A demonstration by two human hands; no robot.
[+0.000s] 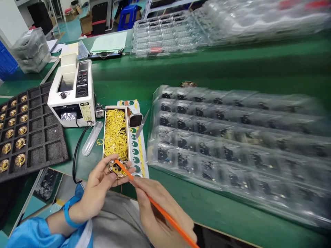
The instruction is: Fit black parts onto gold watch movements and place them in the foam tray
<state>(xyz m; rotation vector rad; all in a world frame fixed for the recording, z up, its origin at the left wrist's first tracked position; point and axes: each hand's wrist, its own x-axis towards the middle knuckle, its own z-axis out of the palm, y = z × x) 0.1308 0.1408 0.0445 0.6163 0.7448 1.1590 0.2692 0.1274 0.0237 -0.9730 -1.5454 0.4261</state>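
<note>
My left hand [97, 187] pinches a round gold-coloured metal part [119, 173] by its edges, in front of the white box. A black piece and a bit of yellow show on the part's face. My right hand [161, 206] is closed around a thin orange stick [165, 214], held like a pen. The stick's tip rests on or just over the part's upper middle; contact is hard to tell. Just beyond my hands, a white box [104, 137] holds many thin yellow rings [116, 132]. One loose yellow ring [99, 141] lies left of it.
A white tape dispenser [71, 100] with a black cable stands behind left. Black foam tray [57, 151] holds several gold parts. Tweezers [142, 124], a smartwatch [135, 120] and a die-cut sheet [144, 168] lie beside the box. Clear plastic trays [191, 172] fill the right.
</note>
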